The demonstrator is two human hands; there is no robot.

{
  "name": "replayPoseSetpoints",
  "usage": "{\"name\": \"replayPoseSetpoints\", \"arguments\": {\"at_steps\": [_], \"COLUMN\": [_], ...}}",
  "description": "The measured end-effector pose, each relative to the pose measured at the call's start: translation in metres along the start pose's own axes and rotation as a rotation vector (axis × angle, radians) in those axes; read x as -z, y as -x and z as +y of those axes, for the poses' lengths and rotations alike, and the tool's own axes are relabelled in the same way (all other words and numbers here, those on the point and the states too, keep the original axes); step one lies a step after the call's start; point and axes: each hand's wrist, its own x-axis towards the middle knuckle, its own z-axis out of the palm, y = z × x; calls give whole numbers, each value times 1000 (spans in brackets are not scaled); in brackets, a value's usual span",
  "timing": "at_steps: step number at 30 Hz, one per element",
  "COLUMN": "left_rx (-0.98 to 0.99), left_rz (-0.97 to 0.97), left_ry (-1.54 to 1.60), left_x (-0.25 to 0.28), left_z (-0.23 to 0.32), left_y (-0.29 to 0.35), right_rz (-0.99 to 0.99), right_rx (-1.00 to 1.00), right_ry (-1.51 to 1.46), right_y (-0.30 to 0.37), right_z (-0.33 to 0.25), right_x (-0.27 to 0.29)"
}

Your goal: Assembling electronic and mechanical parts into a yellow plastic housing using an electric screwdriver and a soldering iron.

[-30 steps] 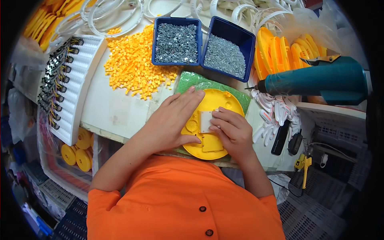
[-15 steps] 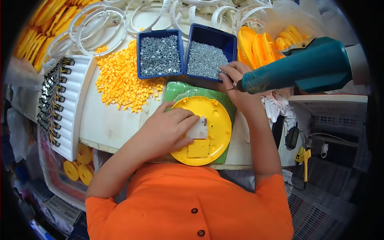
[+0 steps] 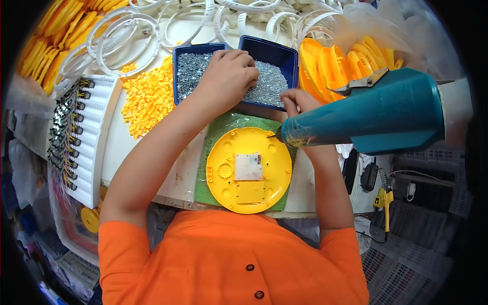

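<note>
My left hand (image 3: 230,77) reaches over the two blue bins, its fingers curled down at the small screws (image 3: 269,79) in the right bin; whatever they pinch is hidden. Larger metal pieces (image 3: 190,71) fill the left bin. My right hand (image 3: 301,100) is by the right bin's near corner, fingers bent together, partly covered by a teal power screwdriver (image 3: 363,114). I cannot make out anything in those fingers. The screwdriver's tip points at the upper right rim of a round yellow plastic cover (image 3: 223,190), which lies on a green mat (image 3: 202,188). A white block (image 3: 248,166) sits in the cover's middle.
Small yellow plastic pieces (image 3: 147,101) are heaped left of the bins. A white ribbed tray (image 3: 99,137) with wired parts stands farther left. White rings (image 3: 127,43) lie along the back, and yellow covers (image 3: 325,66) are stacked behind the screwdriver.
My left hand has left the yellow cover and moved up to the bins. The screwdriver has come lower and left, hiding more of my right hand. The cover has shifted slightly.
</note>
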Motion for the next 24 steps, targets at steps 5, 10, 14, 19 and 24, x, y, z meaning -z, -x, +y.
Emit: {"name": "replayPoseSetpoints", "arguments": {"at_steps": [5,10,14,19,24], "left_rx": [0,71,90,239,248], "left_rz": [69,88,123,44,-168], "left_ry": [66,110,168,445,363], "left_x": [4,11,19,42,55], "left_z": [3,13,22,56,76], "left_y": [8,25,38,74,108], "right_rz": [-119,-261,-244,-180,-262], "right_rx": [153,-50,214,263,269], "right_ry": [333,152,275,340,346], "right_y": [66,76,76,83,75], "right_z": [-2,-22,-18,-11,-10], "right_x": [2,-14,-22,-29,-17]}}
